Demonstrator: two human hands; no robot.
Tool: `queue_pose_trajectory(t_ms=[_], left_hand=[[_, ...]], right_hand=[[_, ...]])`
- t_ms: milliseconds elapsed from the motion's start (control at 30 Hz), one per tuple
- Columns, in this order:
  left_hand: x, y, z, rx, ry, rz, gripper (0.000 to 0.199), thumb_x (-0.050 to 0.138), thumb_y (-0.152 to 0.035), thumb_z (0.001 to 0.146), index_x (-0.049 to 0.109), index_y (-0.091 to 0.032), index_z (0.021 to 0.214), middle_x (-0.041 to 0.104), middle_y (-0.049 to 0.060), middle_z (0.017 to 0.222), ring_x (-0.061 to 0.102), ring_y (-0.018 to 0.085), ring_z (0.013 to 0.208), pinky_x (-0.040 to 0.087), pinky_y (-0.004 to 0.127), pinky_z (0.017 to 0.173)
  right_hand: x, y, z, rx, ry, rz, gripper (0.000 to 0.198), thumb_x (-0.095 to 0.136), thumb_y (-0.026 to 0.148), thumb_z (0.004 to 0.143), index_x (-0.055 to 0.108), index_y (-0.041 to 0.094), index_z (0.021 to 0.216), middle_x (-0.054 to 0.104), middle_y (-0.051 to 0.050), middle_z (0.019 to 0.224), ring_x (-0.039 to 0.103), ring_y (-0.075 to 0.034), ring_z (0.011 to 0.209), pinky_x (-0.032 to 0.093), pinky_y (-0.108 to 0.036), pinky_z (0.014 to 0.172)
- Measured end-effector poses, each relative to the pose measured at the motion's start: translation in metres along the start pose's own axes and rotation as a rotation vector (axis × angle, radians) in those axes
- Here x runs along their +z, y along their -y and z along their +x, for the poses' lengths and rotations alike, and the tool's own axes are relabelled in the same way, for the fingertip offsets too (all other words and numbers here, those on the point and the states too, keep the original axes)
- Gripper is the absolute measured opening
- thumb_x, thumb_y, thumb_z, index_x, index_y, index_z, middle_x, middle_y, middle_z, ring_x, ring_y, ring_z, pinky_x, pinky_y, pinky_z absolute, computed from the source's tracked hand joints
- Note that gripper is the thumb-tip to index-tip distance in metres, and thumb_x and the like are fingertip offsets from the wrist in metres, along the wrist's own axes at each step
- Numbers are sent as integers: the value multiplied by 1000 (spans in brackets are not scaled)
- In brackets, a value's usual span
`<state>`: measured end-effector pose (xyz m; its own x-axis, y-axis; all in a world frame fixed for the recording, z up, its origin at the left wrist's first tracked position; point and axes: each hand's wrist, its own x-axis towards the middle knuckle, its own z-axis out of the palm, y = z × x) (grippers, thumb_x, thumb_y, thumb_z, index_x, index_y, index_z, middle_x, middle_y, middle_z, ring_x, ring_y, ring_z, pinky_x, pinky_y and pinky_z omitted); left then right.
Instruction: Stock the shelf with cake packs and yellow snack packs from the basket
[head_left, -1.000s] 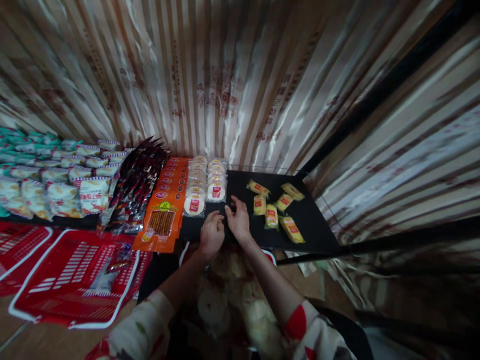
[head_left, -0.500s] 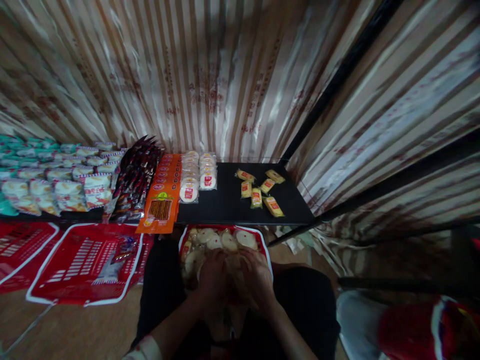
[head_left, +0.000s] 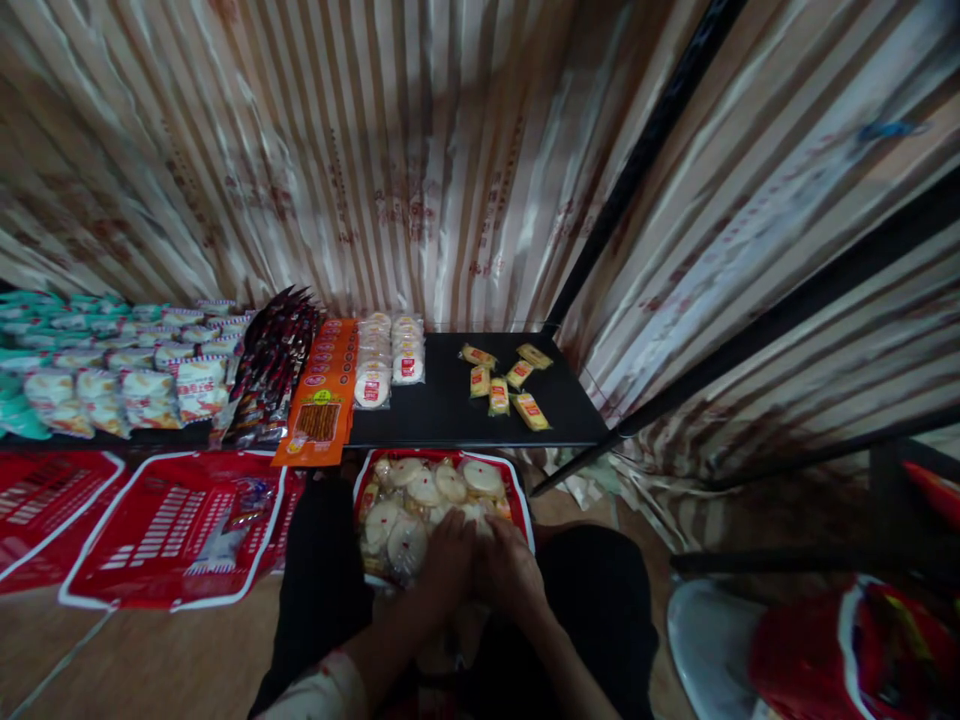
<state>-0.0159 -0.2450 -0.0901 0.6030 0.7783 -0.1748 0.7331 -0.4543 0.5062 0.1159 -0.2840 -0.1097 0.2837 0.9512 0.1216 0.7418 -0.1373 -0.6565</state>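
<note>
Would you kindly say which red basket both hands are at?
The basket between the legs; left hand and right hand are over its wrapped snacks; other baskets lie farther away.

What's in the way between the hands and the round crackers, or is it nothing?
Nothing visible: the left hand and right hand are right at the crackers in the red basket.

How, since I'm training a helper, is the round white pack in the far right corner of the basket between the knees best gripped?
Probably by opposite edges, from above: the round white pack shows its broad face upward, largely uncovered, with the basket's rim close beyond.
</note>
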Motion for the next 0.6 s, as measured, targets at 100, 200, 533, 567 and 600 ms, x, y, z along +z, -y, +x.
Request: queue_pose_trajectory(t_ms=[100, 200, 533, 567, 600], left_hand=[[-4, -1, 0, 10, 0, 24, 41, 39, -15, 86, 47, -6, 126, 42, 21, 137, 37, 28, 130, 33, 45, 107], [-14, -1, -2, 61, -32, 36, 38, 38, -13, 85, 50, -8, 121, 49, 17, 131, 43, 25, 124, 37, 41, 105], [-87, -9, -1, 119, -173, -97, 29, 38, -23, 87, 64, -18, 96, 67, 7, 96, 60, 20, 92, 46, 34, 88], [-97, -9, 0, 119, -163, -142, 28, 40, -24, 86, 64, -19, 98, 67, 6, 98, 60, 19, 93, 45, 33, 88], [-107, -10, 1, 107, -169, -195, 27, 42, -26, 86, 64, -19, 100, 67, 5, 100, 60, 19, 94, 45, 31, 89]], right_hand=[[-6, 1, 1, 102, 16, 52, 37, 40, 27, 79, 62, 14, 106, 64, -14, 111, 60, -24, 104, 49, -42, 92], [-10, 4, 2, 140, 35, 112, 35, 41, 29, 79, 64, 16, 101, 66, -12, 106, 62, -24, 100, 50, -41, 90], [-38, 41, 21, -2, 113, 283, 32, 57, 39, 74, 67, 19, 97, 69, -11, 103, 62, -26, 99, 47, -42, 92], [-41, 47, 24, -1, 133, 301, 34, 58, 40, 73, 67, 19, 99, 68, -10, 104, 62, -26, 99, 46, -41, 92], [-44, 52, 27, 8, 151, 327, 35, 58, 40, 74, 66, 20, 100, 68, -10, 104, 62, -26, 99, 46, -41, 92]])
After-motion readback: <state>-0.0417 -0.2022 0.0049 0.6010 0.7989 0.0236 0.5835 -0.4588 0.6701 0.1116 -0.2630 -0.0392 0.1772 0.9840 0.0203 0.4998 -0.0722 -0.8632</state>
